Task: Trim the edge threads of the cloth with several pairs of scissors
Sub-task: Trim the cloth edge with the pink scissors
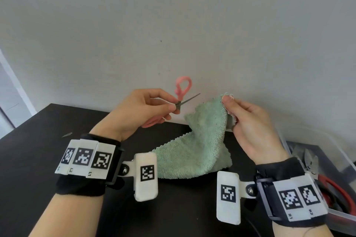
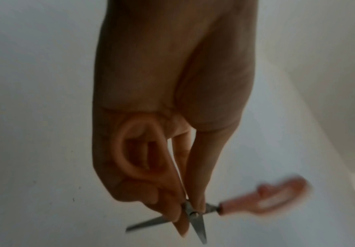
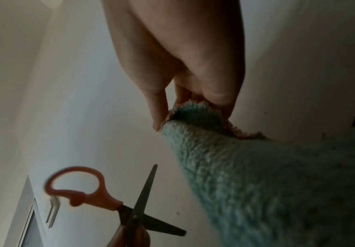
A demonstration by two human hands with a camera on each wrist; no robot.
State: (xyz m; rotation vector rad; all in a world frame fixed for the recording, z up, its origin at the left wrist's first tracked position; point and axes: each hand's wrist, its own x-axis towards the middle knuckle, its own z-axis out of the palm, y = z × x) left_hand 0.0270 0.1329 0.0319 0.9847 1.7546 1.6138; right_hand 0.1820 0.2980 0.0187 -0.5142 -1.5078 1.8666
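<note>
**Cloth raised and small scissors spread: trimming about to be made at the upper corner**

The person's left hand (image 1: 140, 109) pinches the small pink-handled steel scissors (image 1: 180, 100) near the pivot, one loop standing free above the fingers, the other lying against the palm; the blades are spread wide and no finger is seen through a loop. The right hand (image 1: 250, 121) grips the pale green terry cloth with a pinked edge (image 1: 192, 150) at its upper corner, thumb and fingers curled round the folded hem, lifting it off the dark tabletop (image 1: 38, 159); the cloth's lower part rests on the table at about six o'clock from the scissors. The blade tip points toward three o'clock, near the lifted corner but apart from it. A clear plastic box (image 1: 308, 148) at four o'clock from the cloth holds red-handled scissors (image 1: 335, 188) and other tools. Progress, as judged: no cut threads can be made out, and the scissors are not yet held for cutting, so most trimming appears to remain, including the pairs in the box.
</note>
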